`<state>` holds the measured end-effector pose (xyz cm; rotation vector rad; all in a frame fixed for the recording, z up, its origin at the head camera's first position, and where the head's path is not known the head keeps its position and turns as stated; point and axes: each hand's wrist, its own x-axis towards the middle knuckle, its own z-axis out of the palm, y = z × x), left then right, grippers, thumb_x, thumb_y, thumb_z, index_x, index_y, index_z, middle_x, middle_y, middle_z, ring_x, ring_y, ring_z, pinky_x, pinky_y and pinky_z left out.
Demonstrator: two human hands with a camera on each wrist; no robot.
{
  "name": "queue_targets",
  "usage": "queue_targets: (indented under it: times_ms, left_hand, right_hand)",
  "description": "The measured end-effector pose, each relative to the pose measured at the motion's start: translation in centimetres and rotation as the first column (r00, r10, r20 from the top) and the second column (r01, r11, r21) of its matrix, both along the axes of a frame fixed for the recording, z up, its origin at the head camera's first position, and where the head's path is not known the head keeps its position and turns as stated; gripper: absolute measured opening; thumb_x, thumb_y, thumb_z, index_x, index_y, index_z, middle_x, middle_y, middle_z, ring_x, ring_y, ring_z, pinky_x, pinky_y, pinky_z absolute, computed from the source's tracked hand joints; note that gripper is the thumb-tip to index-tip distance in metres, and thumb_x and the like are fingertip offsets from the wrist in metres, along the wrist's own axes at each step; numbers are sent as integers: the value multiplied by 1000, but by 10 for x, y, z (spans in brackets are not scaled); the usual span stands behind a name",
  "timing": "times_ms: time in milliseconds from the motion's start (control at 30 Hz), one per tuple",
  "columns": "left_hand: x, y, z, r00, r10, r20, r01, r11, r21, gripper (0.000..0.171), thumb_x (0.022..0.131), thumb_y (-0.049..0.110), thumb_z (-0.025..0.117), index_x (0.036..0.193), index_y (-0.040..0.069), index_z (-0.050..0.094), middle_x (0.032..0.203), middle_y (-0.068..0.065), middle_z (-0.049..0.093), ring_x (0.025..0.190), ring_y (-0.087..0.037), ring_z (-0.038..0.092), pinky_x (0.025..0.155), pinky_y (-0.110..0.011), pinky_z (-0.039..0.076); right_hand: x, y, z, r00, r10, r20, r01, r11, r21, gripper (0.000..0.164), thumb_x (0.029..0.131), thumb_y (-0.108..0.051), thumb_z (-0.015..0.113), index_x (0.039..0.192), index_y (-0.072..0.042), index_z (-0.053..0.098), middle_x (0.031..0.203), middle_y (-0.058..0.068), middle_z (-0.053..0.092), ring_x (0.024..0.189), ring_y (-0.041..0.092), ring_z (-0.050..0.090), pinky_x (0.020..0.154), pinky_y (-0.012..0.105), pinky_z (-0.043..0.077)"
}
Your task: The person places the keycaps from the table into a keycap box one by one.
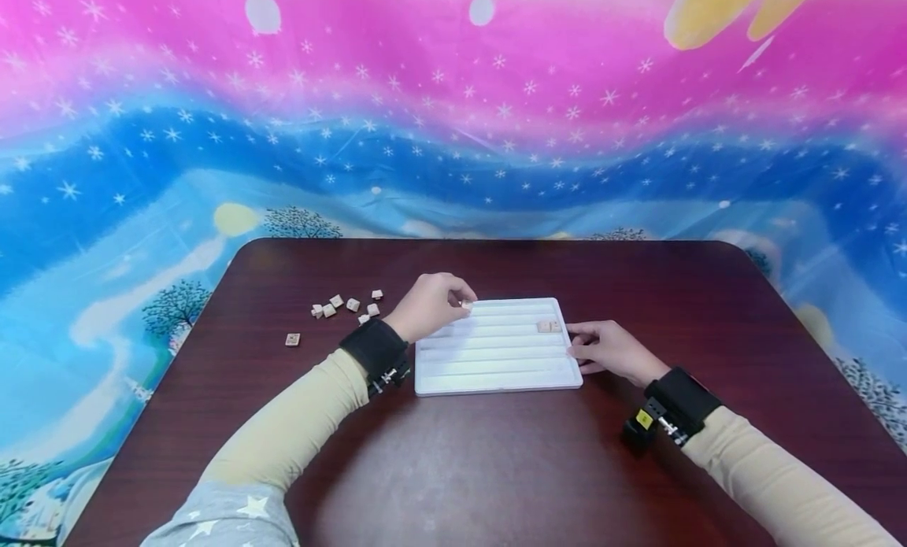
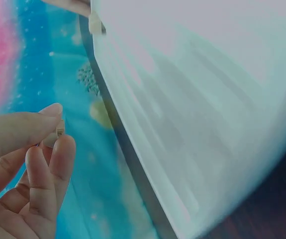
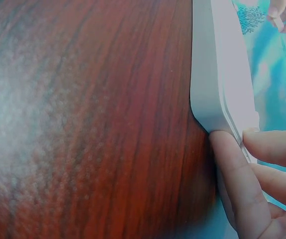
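Note:
My left hand (image 1: 430,303) is over the far left corner of a white ridged tray (image 1: 492,352), pinching a small wooden block (image 2: 60,128) between thumb and fingertips. In the left wrist view most of that block is hidden by the fingers. My right hand (image 1: 615,350) grips the tray's right edge, thumb at the rim and a finger against the side in the right wrist view. Near that edge, wooden blocks (image 1: 548,327) sit side by side in one of the tray's upper rows.
Several loose wooden blocks (image 1: 336,301) lie on the dark table (image 1: 453,468) left of the tray, partly close to the left wrist. One block (image 1: 293,340) lies apart, farther left. A patterned cloth (image 1: 453,98) hangs behind the table.

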<state>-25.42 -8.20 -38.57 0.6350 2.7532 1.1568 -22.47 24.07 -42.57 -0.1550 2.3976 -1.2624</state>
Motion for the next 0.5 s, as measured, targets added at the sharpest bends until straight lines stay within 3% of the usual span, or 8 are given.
queue_targets:
  times_ms: [200,500]
  left_hand:
    - [-4,16,-4,1000,-10,-12,10,999,34,17,90,4,77,107,2,77,97,-4,71,88,-17,64,79,-30,52]
    - [-10,39,-1,999,-35,-22,37,998,59,16,91,4,76,107,1,77,92,-4,72,86,-16,65,77,-27,52]
  right_hand:
    - [-1,1,-1,1000,0,3,0,1000,0,58,99,-2,65,150,11,40,109,21,60,89,26,66,78,37,60]
    - [-2,3,-2,1000,2,5,-2,1000,-3,59,99,-3,65,150,12,40,108,21,61,90,25,66,78,36,60]
